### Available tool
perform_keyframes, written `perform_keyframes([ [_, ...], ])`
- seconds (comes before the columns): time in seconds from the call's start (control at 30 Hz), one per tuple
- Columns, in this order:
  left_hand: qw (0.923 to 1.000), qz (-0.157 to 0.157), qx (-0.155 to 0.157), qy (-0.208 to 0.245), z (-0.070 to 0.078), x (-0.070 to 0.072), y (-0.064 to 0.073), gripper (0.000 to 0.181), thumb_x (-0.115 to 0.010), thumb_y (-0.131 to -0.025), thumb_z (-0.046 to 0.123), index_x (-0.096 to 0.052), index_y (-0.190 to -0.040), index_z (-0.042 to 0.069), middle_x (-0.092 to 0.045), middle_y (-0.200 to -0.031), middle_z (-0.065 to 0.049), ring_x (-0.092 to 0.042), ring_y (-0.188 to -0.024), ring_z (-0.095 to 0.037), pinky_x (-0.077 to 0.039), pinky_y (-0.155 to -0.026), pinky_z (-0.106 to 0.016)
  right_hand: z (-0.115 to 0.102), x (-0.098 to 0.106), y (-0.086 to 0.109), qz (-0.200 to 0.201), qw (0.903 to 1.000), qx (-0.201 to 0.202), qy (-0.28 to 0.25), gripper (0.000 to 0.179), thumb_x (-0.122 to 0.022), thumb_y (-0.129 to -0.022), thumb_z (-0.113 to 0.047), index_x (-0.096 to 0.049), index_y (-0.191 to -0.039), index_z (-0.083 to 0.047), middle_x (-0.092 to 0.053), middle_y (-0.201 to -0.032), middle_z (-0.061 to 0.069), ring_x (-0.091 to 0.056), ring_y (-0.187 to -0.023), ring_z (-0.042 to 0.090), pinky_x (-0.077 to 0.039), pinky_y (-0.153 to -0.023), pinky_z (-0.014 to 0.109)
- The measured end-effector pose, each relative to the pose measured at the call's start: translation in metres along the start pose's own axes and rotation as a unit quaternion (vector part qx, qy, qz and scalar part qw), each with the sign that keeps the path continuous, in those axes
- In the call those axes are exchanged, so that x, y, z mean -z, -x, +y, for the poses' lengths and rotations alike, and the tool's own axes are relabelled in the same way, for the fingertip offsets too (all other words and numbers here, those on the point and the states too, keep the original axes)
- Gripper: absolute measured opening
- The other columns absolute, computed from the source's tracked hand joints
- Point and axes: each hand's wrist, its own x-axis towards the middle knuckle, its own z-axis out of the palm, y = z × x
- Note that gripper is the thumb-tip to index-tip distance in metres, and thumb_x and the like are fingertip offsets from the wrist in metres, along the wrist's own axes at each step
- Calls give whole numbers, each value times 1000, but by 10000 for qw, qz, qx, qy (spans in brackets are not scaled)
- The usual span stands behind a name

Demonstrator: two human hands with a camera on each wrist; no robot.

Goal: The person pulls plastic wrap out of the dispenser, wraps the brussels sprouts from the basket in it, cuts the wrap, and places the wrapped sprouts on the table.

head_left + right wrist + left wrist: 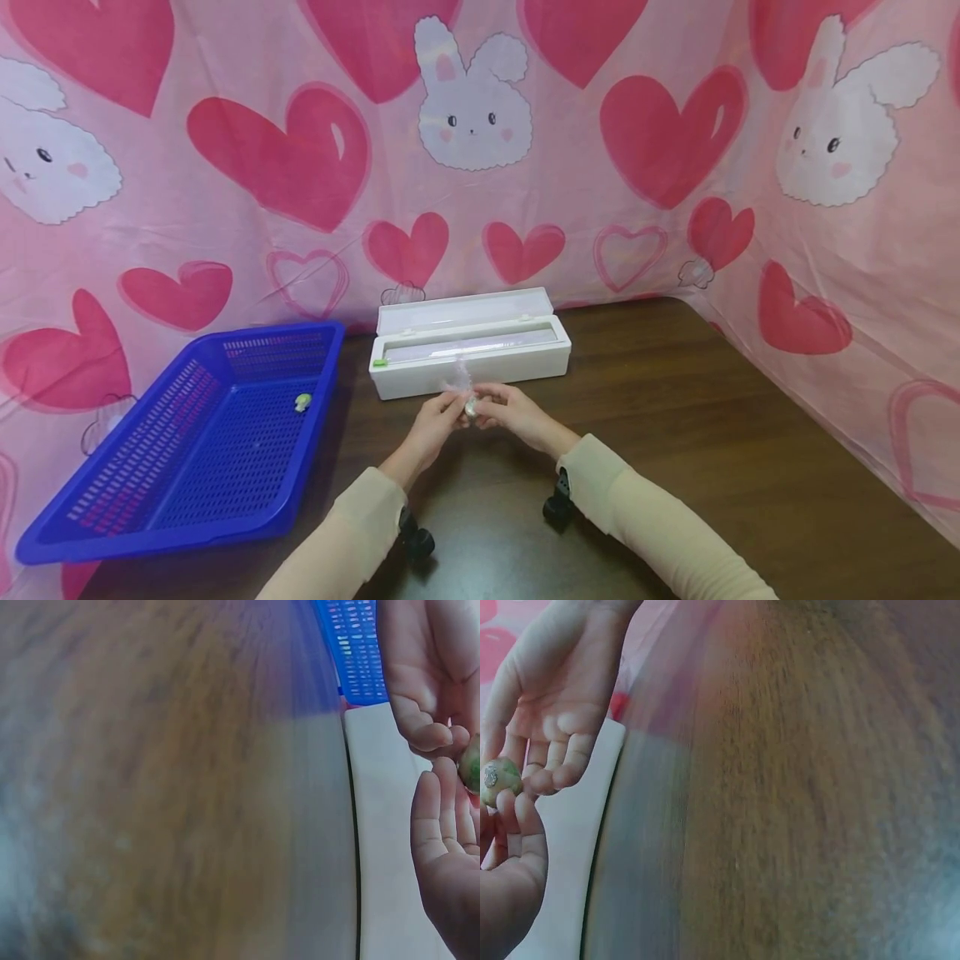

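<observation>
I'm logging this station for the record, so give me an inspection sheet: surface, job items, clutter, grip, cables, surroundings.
Surface: brown wood-grain table, with a sheen near the front.
Job items: small round pale-green item between the hands; clear film just beyond it; white box behind, lid raised.
Clutter: blue basket at left, holding a small pale-green piece.
Grip: left hand and right hand both hold the round item by the fingertips.
Cables: nothing seen.
Surroundings: pink cloth printed with hearts and rabbits.
</observation>
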Motion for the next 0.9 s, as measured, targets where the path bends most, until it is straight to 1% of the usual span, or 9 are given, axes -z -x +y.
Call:
perform_keyframes([
  [0.1,9996,-243,-70,125,1,0,1,28,-44,-98,10,-53,-108,-15,-55,-82,-2,-53,-74,-11,-48,-72,-26,-10,-3,6,18,10000,-14,92,45,-53,-93,-11,-40,-132,9,-56,-112,17,-59,-86,24,-47,-83,41],
  [0.17,9990,-385,-57,203,2,-1,2,29,-42,-98,10,-52,-109,-14,-54,-83,-2,-53,-75,-12,-47,-73,-26,-11,-3,7,22,9999,-19,105,46,-52,-94,-11,-39,-133,9,-55,-115,18,-59,-85,23,-47,-83,40],
  [0.33,9973,-673,140,240,7,-3,6,32,-41,-98,14,-49,-114,-13,-53,-90,-4,-52,-79,-15,-45,-75,-28,-11,0,7,0,10000,26,-27,45,-50,-94,-11,-39,-133,7,-56,-115,16,-58,-85,22,-48,-81,38],
  [0.4,9969,-736,264,97,9,-2,6,34,-45,-97,16,-50,-119,-10,-52,-96,-6,-52,-82,-15,-45,-76,-30,-6,2,4,3,9999,29,-114,44,-51,-95,-13,-41,-133,5,-57,-113,14,-58,-84,22,-48,-80,37],
  [0.47,9960,-819,336,-94,14,-2,9,37,-48,-95,14,-48,-125,-8,-51,-103,-9,-52,-87,-19,-46,-79,-33,2,5,-1,-3,9999,23,-171,44,-52,-95,-15,-41,-134,4,-57,-111,13,-57,-84,22,-48,-79,37],
  [0.6,9936,-978,344,-453,14,1,8,44,-52,-94,19,-44,-132,-4,-49,-113,-12,-52,-94,-23,-45,-82,-36,16,10,-8,-64,9994,18,-342,46,-53,-94,-18,-41,-135,1,-58,-107,10,-57,-82,19,-48,-78,34],
  [0.67,9921,-1099,302,-515,10,2,6,46,-52,-95,22,-44,-133,-2,-51,-113,-11,-52,-95,-23,-45,-83,-37,17,10,-8,-154,9990,-7,-431,47,-52,-94,-18,-39,-136,1,-57,-107,10,-57,-82,19,-48,-78,35],
  [0.77,9897,-1324,251,-482,10,3,6,45,-49,-96,24,-44,-134,-1,-52,-111,-10,-52,-95,-21,-43,-84,-38,17,11,-8,-313,9982,-28,-509,49,-54,-94,-21,-38,-137,-2,-56,-110,11,-56,-84,19,-48,-78,34],
  [0.9,9876,-1494,247,-418,11,3,6,41,-45,-98,21,-44,-133,-2,-52,-102,-11,-50,-92,-22,-43,-83,-37,18,12,-9,-362,9985,-24,-403,50,-55,-93,-25,-41,-136,-4,-54,-116,11,-52,-84,21,-47,-75,32],
])
